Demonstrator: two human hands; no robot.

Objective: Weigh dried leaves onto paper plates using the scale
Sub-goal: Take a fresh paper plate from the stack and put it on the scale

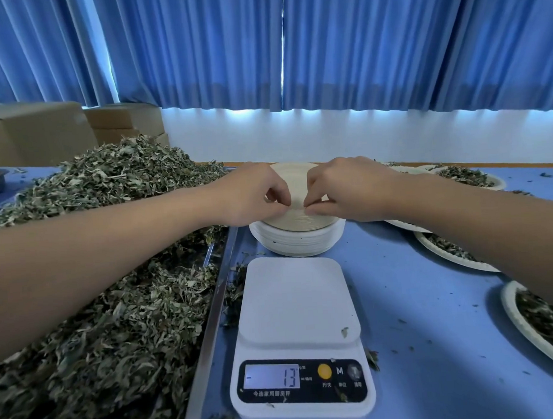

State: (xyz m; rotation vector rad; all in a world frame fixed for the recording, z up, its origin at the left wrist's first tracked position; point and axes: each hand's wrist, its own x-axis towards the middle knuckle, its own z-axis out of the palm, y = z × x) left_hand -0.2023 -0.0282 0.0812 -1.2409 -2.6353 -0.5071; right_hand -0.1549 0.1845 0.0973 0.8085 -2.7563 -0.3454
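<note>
The white rectangular plastic scale sits on the blue bench. Its long axis runs away from the person and its display end is nearest to them. The weighing platform is smooth, has rounded corners, and carries one leaf fragment at its near right corner. The display reads minus 13.

Just behind the scale stands a round stack of pale paper plates. The stack is finely ridged at the sides and narrows upward, so the plates appear to lie bottom-up.

Both hands meet over the stack. The left hand and right hand have curled fingers pinching the near edge of the topmost plate.

To the left, a heap of crumpled grey-green dried leaves fills a shiny metal tray. To the right, round paper plates with leaves lie flat on the bench.
</note>
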